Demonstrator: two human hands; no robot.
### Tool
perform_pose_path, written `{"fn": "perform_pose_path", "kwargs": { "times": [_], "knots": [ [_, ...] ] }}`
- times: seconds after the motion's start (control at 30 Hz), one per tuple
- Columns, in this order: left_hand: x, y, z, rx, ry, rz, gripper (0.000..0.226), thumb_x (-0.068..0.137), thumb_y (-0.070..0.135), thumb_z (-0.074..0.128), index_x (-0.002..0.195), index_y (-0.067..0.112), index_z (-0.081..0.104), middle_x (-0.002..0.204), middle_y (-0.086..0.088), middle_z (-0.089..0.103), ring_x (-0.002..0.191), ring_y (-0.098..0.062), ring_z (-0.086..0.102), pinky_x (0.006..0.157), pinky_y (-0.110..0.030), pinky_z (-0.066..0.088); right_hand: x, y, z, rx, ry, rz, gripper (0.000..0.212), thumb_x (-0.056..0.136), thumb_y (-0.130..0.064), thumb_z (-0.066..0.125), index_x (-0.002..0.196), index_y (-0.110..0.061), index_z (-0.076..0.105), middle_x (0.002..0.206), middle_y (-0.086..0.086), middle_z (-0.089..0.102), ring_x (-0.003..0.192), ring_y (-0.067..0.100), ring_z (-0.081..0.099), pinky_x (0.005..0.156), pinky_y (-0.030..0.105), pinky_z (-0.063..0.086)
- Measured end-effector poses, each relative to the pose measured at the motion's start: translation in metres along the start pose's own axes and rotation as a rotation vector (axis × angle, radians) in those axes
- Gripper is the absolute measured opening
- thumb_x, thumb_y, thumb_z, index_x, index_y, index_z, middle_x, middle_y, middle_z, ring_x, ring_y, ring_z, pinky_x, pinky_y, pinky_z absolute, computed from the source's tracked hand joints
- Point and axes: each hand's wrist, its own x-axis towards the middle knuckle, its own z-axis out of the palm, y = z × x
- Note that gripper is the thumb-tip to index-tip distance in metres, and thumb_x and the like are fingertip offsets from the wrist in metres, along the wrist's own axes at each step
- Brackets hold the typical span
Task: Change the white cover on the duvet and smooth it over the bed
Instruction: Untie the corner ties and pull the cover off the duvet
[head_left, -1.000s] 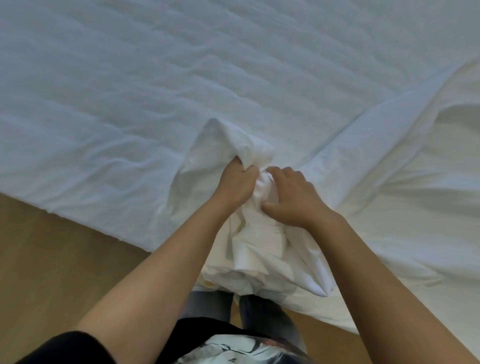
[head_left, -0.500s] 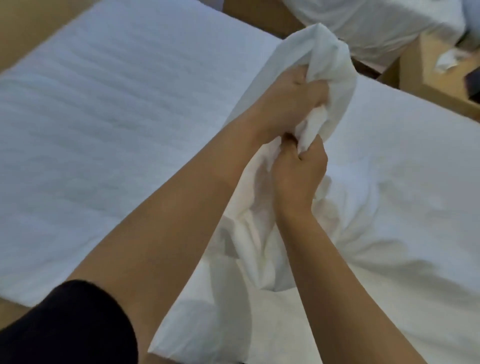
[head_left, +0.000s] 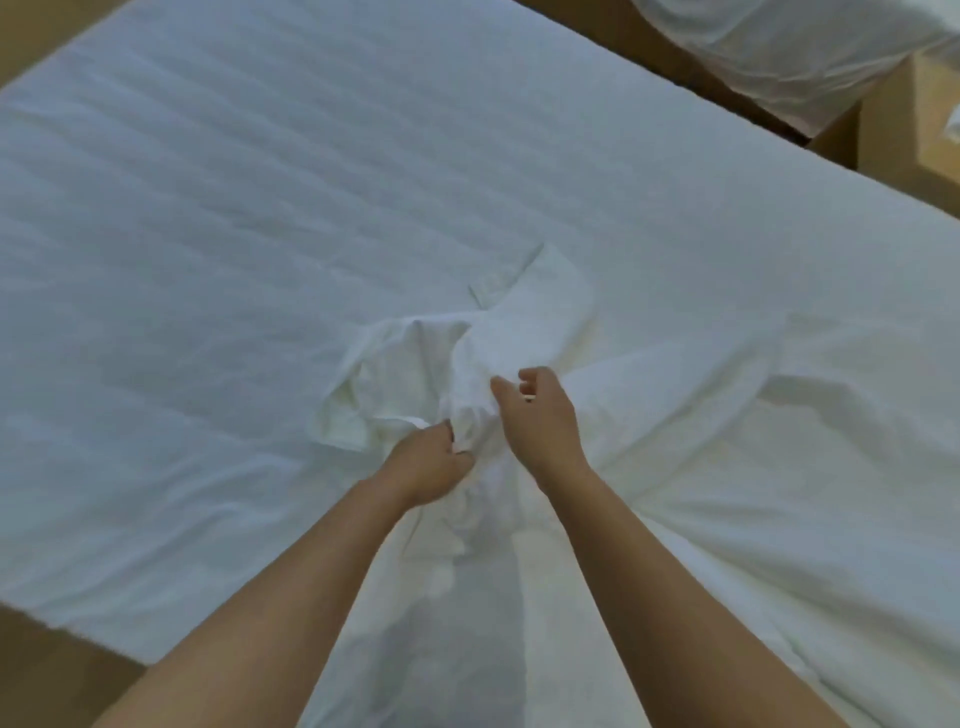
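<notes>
Your left hand is clamped on a bunch of the white cover, fingers curled into the folds. Your right hand, just beside it, pinches a fold of the same bunch between thumb and curled fingers. The cover lies heaped at the middle of the bed's near edge and fans out flat toward the near right corner. Part of it hangs off the near edge below your arms. The quilted duvet lies spread under it, across the bed to the far edge.

The chief risk, as I judge it, is grabbing the wrong layer. Everything here is white, and in a crumpled heap you cannot readily tell the cover's opening from an outer fold or a seam. Pull on the wrong one and you twist the cover, so the duvet's corners will not seat in it. Grip too deep and you may catch the duvet as well and drag it off square, toward the near edge. The hanging part could also pull the rest down onto the floor if you loosen both hands at once.
</notes>
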Motion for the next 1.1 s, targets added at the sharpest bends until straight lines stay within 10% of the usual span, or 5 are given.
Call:
{"fn": "perform_pose_path", "kwargs": {
  "times": [0.23, 0.5, 0.77, 0.97, 1.1],
  "knots": [
    [-0.044, -0.004, 0.019, 0.738, -0.053, 0.467, 0.036, 0.089, 0.028, 0.043, 0.124, 0.021, 0.046, 0.091, -0.006, 0.064, 0.075, -0.029, 0.051, 0.073, -0.032, 0.026, 0.033, 0.036, -0.009, -0.317, -0.099, 0.202, 0.087, 0.084, -0.022, 0.064, 0.149, -0.017, 0.007, 0.141, 0.017, 0.038, 0.124, 0.034, 0.044, 0.099, 0.038, 0.039],
    [-0.002, 0.037, -0.027, -0.654, 0.156, -0.152, 0.075, 0.065, 0.069, 0.062, 0.113, 0.011, 0.064, 0.107, -0.004, 0.068, 0.098, -0.022, 0.064, 0.094, -0.038, 0.048, -0.072, 0.048, 0.022, -0.245, -0.166, -0.224, 0.048, 0.075, -0.027, 0.043, 0.121, -0.019, 0.055, 0.108, 0.004, 0.065, 0.097, 0.022, 0.059, 0.075, 0.024, 0.037],
    [-0.031, 0.035, 0.041, -0.081, 0.101, 0.052, 0.02, 0.095, 0.014, 0.042, 0.103, 0.011, 0.06, 0.108, -0.011, 0.065, 0.1, -0.03, 0.059, 0.075, -0.028, 0.039, -0.089, 0.069, -0.021, -0.21, -0.16, -0.284, 0.015, 0.076, -0.024, 0.052, 0.077, -0.013, 0.062, 0.062, -0.006, 0.055, 0.062, 0.009, 0.05, 0.063, 0.03, 0.039],
    [-0.104, 0.019, 0.055, 0.269, -0.119, 0.189, 0.036, 0.096, 0.015, 0.043, 0.062, 0.028, 0.039, 0.065, 0.014, 0.043, 0.071, -0.022, 0.05, 0.056, -0.011, 0.032, -0.008, 0.084, -0.068, -0.859, -0.349, -0.334, 0.089, 0.077, -0.013, 0.06, 0.15, -0.03, 0.011, 0.155, 0.007, 0.015, 0.141, 0.028, 0.014, 0.111, 0.042, 0.02],
    [-0.117, 0.011, 0.047, 0.296, -0.11, 0.128, 0.02, 0.092, 0.017, 0.046, 0.101, 0.023, 0.063, 0.102, 0.003, 0.063, 0.091, -0.018, 0.055, 0.067, -0.014, 0.033, -0.002, 0.09, -0.057, -1.006, -0.438, -0.496, 0.018, 0.088, -0.014, 0.044, 0.101, -0.014, 0.057, 0.11, 0.008, 0.057, 0.102, 0.03, 0.05, 0.077, 0.034, 0.038]
  ]
}}
